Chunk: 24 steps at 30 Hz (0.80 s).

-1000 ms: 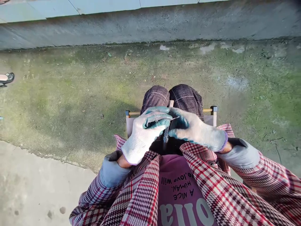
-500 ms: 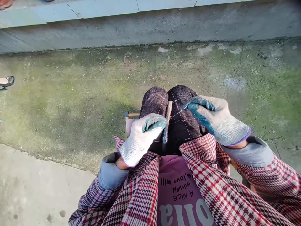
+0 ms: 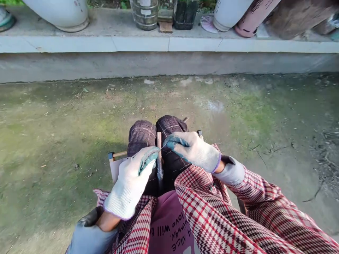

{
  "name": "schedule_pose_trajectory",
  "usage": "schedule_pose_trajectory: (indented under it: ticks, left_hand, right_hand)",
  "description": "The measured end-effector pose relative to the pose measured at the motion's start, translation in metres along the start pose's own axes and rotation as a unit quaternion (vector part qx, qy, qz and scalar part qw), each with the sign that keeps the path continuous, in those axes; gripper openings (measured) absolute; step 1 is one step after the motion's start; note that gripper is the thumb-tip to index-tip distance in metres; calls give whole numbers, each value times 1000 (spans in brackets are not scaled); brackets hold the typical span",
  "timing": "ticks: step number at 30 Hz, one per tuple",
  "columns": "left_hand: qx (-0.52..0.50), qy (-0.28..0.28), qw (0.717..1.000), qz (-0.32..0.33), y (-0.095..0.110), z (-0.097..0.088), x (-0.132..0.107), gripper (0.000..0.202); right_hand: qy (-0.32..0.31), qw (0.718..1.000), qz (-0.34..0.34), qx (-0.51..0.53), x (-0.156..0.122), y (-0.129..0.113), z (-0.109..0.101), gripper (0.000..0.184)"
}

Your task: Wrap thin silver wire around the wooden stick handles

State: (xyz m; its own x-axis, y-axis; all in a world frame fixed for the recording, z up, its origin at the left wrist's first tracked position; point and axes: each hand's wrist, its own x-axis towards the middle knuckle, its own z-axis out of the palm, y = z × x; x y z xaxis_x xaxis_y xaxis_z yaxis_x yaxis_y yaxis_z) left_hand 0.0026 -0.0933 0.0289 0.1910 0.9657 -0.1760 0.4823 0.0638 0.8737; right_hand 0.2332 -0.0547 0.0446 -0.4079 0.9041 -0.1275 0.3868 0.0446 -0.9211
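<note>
I sit on a small stool (image 3: 114, 165) with my knees together. A thin brown stick (image 3: 159, 141) stands upright between my knees. My left hand (image 3: 132, 181), in a white glove with teal fingertips, is closed around the stick just below its top. My right hand (image 3: 192, 150), gloved the same way, pinches a fine pale thread (image 3: 165, 144) that runs to the stick's top. The lower part of the stick is hidden between my legs.
Mossy concrete ground (image 3: 66, 134) spreads in front of me. A low concrete ledge (image 3: 137, 44) runs across the back, carrying a white pot (image 3: 59, 12), a metal bucket (image 3: 145, 12), a dark planter (image 3: 184, 14) and a pink cylinder (image 3: 251, 17). Dry twigs (image 3: 327, 155) lie at the right.
My right hand, which had pulled the thread out to the right, has come back close to the stick. My head has lifted, bringing the ledge and pots into view.
</note>
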Motion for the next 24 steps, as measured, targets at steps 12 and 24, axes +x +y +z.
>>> schedule_pose_trajectory:
  ticks: [12, 24]
  left_hand:
    - [-190, 52, 932, -305, 22, 4, 6, 32]
    - [-105, 16, 971, -214, 1, 5, -3, 22]
  right_hand:
    - [-5, 998, -7, 61, -13, 2, -5, 14]
    - [-16, 995, -11, 103, -13, 16, -5, 15]
